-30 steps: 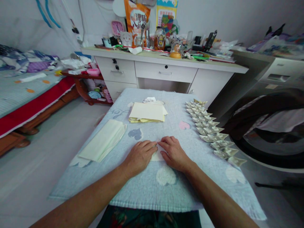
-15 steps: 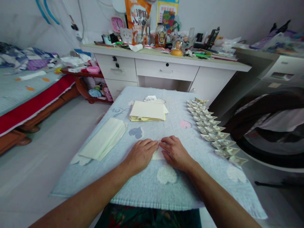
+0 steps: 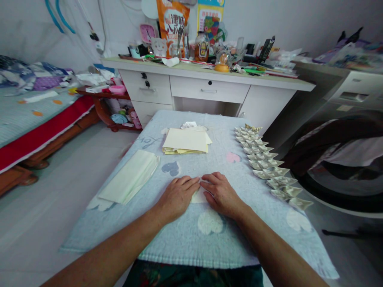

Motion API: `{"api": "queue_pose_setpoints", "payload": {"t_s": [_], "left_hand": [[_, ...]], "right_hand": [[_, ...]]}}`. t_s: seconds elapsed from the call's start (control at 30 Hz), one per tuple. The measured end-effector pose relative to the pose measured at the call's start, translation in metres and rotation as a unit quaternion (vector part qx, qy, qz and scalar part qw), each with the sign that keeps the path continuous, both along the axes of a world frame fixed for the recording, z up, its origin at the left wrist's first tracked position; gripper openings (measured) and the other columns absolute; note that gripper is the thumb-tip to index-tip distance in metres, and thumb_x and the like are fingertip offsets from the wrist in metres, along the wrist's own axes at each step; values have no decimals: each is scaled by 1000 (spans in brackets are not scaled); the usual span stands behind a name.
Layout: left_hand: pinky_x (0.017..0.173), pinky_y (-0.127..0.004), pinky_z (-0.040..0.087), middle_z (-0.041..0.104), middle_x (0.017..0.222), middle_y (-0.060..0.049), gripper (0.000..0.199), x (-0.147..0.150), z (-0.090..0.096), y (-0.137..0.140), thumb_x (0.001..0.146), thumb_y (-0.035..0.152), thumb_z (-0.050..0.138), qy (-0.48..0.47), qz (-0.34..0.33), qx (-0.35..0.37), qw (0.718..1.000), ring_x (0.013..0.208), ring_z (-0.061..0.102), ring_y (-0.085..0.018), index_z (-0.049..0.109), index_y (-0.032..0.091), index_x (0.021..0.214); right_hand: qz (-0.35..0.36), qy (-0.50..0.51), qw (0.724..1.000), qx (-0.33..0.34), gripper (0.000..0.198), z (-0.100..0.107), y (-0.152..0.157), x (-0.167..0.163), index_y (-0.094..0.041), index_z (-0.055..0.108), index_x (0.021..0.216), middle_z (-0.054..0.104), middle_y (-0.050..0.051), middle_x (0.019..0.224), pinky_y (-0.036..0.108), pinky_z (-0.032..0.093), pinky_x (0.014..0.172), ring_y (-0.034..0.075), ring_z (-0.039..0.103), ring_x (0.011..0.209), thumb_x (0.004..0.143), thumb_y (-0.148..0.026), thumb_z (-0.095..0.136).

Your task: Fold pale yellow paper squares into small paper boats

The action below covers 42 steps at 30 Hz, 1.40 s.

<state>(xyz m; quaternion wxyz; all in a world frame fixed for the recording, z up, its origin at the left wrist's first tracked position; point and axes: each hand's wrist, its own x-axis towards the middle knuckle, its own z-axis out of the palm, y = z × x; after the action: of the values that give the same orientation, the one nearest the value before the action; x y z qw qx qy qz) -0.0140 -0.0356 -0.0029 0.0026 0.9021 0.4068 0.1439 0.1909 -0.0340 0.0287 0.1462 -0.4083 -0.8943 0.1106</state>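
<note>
A small pale sheet of paper [image 3: 198, 196] lies on the cloth in front of me, mostly covered by my hands. My left hand [image 3: 178, 196] presses its left part, fingers together and thumb hidden. On the right part, my right hand [image 3: 220, 194] has its thumb and bent fingers closed on the paper. The fingertips of both hands nearly meet at the sheet's far edge. Beyond them lies a stack of cream paper [image 3: 185, 139]. Long folded pale sheets [image 3: 130, 177] rest to the left. Several folded paper boats [image 3: 263, 163] stand in rows along the right side.
A light blue patterned cloth [image 3: 179, 247] covers the table. Behind it stands a white desk [image 3: 209, 84] loaded with jars, bags and small items. To the right is a washing machine [image 3: 353, 95] with dark clothing at its door; a bed [image 3: 26, 115] is on the left.
Both hands stay on the small paper in nearly the same pose. The view has shifted very slightly; nothing else visibly moved.
</note>
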Motion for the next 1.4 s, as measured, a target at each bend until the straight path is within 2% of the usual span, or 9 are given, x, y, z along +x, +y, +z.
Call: {"api": "queue_pose_setpoints", "payload": {"t_s": [0.4, 0.57, 0.67, 0.83, 1.07, 1.4], "left_hand": [[90, -36, 41, 57, 133, -5, 37, 2, 0, 2, 93, 18, 42, -15, 9, 0, 1000, 112, 50, -21, 53, 23, 129], [89, -37, 40, 57, 133, -5, 37, 2, 0, 2, 92, 23, 48, -26, 5, -9, 1000, 111, 49, -22, 52, 22, 128], [90, -37, 40, 57, 134, -3, 38, 2, 1, 3, 91, 22, 49, -26, 0, -10, 1000, 111, 49, -22, 52, 22, 129], [88, -37, 41, 56, 134, -3, 38, 1, 1, 3, 90, 21, 51, -18, -3, -3, 1000, 109, 49, -22, 52, 22, 129], [86, -36, 41, 56, 135, -3, 36, 2, -1, 4, 92, 23, 47, -17, -3, 4, 1000, 108, 49, -22, 53, 22, 128], [86, -36, 40, 53, 138, 1, 32, 3, 6, 3, 96, 26, 42, 24, 6, -17, 1000, 110, 48, -21, 55, 26, 125]], "right_hand": [[12, -1, 1000, -8, 41, -1, 2, 2, -22, 57, 126, 58, 9, 121, 40, 37, 90, 24, 47, 104, 85, -16, 54], [13, 15, 1000, -9, 39, -6, 4, 4, -22, 58, 124, 60, 9, 121, 40, 39, 90, 23, 50, 103, 86, -17, 56], [12, 29, 999, -5, 32, -10, 6, 6, -19, 61, 118, 62, 9, 119, 39, 39, 92, 22, 51, 103, 86, -18, 58], [23, 35, 999, 14, 12, -11, 7, 5, -17, 66, 92, 65, 8, 114, 36, 41, 90, 20, 54, 99, 88, -16, 55], [21, 34, 999, 31, 13, -12, 5, 3, -18, 65, 83, 65, 5, 107, 32, 40, 87, 19, 51, 97, 87, -12, 55], [34, 2, 998, 56, 12, -12, 6, 2, -17, 61, 75, 59, 4, 83, 30, 35, 78, 16, 45, 82, 86, -13, 58]]}}
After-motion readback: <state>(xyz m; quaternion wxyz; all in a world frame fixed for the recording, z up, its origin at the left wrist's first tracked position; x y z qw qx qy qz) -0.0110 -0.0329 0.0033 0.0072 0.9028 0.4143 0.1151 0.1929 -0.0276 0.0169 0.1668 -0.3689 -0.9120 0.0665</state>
